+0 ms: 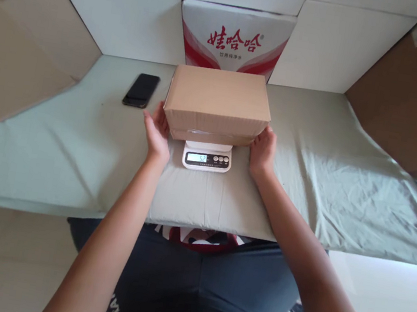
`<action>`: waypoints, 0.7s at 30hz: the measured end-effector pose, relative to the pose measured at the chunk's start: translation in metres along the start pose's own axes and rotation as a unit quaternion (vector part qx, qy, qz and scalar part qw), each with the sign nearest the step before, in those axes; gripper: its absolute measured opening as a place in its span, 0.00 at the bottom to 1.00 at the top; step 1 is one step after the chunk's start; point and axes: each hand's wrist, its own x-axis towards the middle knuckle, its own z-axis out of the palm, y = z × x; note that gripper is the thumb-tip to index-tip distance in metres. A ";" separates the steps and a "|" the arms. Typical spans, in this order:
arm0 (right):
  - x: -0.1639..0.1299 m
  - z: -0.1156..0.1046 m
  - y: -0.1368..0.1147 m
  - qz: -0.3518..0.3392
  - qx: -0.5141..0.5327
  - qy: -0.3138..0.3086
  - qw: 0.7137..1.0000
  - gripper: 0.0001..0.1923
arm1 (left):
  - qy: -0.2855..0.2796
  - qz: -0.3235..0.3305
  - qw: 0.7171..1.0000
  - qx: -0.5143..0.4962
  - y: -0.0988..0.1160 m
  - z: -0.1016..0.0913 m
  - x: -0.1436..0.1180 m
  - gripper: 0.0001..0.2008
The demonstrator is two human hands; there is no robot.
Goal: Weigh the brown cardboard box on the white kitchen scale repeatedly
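A closed brown cardboard box [220,94] sits above a white digital scale [186,161], covering its weighing plate. On the scale's front a lit display shows digits that look like 52, beside several round buttons. My left hand [158,132] is at the box's lower left side, thumb apart, fingers partly hidden behind the box edge. At the lower right corner my right hand [263,151] holds the other side, its fingers curled against the cardboard. How much of the box's weight my hands bear, I cannot tell.
A black smartphone [142,90] lies left of the box on the pale green cloth [54,153]. Behind stands a white and red carton [235,39] among white panels. Large brown cartons flank the table at left [24,42] and right [413,88]. The cloth is wrinkled at right.
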 end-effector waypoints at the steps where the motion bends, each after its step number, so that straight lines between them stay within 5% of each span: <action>1: 0.000 0.000 0.000 0.002 0.001 0.001 1.000 0.29 | 0.000 0.001 1.000 -0.002 0.000 0.000 0.000 0.52; 21: 0.000 0.000 -0.002 -0.005 -0.016 -0.012 1.000 0.30 | -0.006 0.003 1.000 -0.004 -0.003 0.000 0.003 0.49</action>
